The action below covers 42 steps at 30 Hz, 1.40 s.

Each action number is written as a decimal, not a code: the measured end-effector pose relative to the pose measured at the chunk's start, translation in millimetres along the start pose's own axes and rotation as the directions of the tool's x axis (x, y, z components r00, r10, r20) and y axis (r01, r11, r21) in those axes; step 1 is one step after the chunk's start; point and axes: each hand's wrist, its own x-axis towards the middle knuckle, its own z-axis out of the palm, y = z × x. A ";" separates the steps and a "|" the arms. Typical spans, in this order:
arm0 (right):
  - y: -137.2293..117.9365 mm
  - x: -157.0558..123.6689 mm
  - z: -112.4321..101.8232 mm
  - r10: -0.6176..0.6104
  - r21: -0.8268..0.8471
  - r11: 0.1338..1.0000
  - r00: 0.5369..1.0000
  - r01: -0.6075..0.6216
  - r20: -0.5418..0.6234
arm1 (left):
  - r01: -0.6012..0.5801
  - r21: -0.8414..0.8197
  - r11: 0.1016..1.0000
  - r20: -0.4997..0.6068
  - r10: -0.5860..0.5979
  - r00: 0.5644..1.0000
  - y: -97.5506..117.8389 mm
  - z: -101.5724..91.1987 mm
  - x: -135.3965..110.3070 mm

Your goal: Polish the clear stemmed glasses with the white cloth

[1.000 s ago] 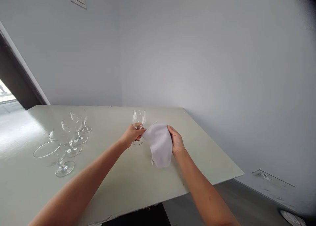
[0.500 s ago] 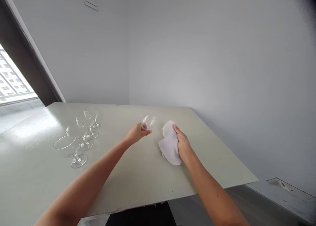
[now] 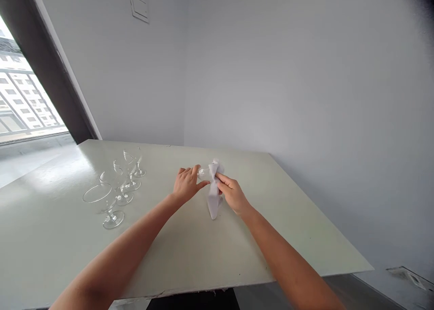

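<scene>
My left hand [image 3: 186,183] grips a clear stemmed glass [image 3: 204,173] near the middle of the table, its bowl tipped toward the right. My right hand [image 3: 233,193] is closed on a white cloth [image 3: 213,197], which is pressed over the mouth of that glass and hangs down below it. The cloth hides the rim, and my left fingers hide the stem and foot. To the left, several more clear stemmed glasses stand upright in a slanting row, the nearest glass [image 3: 110,210] closest to my left forearm.
The pale table [image 3: 190,260] has a rough front edge and ends at a corner on the right. Grey walls meet behind it, with a switch plate [image 3: 139,6] high on the left. A dark frame [image 3: 44,66] borders a bright window at far left.
My right hand has brought the cloth leftward onto the glass in my left hand. The glass has turned more sideways. The whole view has shifted slightly.
</scene>
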 end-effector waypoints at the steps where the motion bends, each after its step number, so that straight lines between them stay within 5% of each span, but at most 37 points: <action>1: 1.7 0.2 -3.0 0.023 0.016 1.000 0.997 -0.024 0.069 | -0.018 0.018 1.000 -0.005 0.018 1.000 -3.0 1.8 -0.4; 6: -0.9 0.8 -25.0 0.042 0.076 0.994 0.913 -0.080 0.406 | -0.130 0.016 0.991 0.012 0.130 0.991 -6.4 6.0 -2.0; 8: 1.1 0.7 -28.0 0.069 0.020 0.996 0.890 -0.087 0.451 | -0.168 -0.001 0.986 0.035 0.168 0.985 -2.2 5.1 -2.7; 13: 31.0 4.1 -16.2 0.085 -0.053 0.996 0.962 -0.073 0.261 | -0.261 0.049 0.964 0.081 0.256 0.963 10.4 3.6 -4.7; 19: 55.5 4.1 -11.8 0.160 0.312 0.924 0.965 -0.220 0.206 | -0.368 0.168 0.915 0.022 0.370 0.929 14.8 6.4 -7.2; 22: 49.5 -0.7 -18.8 0.133 0.285 0.938 0.964 -0.198 0.232 | -0.348 0.097 0.933 0.116 0.336 0.935 14.0 -0.8 -5.0; 24: 41.2 -5.8 -24.7 0.077 0.150 0.981 0.956 -0.124 0.284 | -0.262 -0.077 0.962 0.271 0.273 0.923 12.2 -13.1 -1.0; 26: 33.0 -11.2 -29.9 0.026 0.035 0.998 0.921 -0.043 0.389 | -0.106 -0.335 0.936 0.525 0.279 0.804 9.3 -29.3 4.0; 28: 28.5 -15.3 -33.0 0.016 0.021 0.999 0.875 -0.030 0.484 | 0.089 -0.509 0.856 0.718 0.365 0.593 6.9 -43.8 7.1; 29: 28.3 -16.2 -33.6 0.031 0.031 0.998 0.863 -0.053 0.504 | 0.150 -0.532 0.834 0.757 0.388 0.525 6.6 -48.8 7.0; 30: 29.4 -16.3 -33.6 0.056 0.041 0.995 0.865 -0.088 0.498 | 0.162 -0.515 0.841 0.764 0.366 0.531 7.4 -51.7 5.5; 33: 36.8 -12.3 -29.6 0.143 0.113 0.975 0.924 -0.194 0.354 | -0.043 -0.270 0.962 0.528 0.185 0.829 15.7 -48.4 -6.2; 35: 40.1 -9.5 -24.0 0.191 0.251 0.933 0.946 -0.258 0.263 | -0.206 -0.025 0.978 0.286 0.205 0.936 23.3 -41.1 -16.2; 39: 29.6 -14.6 -11.9 0.247 0.432 0.837 0.937 -0.334 0.246 | -0.301 0.124 0.946 0.197 0.274 0.941 26.9 -36.9 -25.3; 42: 8.5 -26.9 -12.3 0.142 0.262 0.936 0.936 -0.233 0.323 | -0.166 -0.127 0.978 0.331 0.200 0.922 17.4 -52.0 -22.1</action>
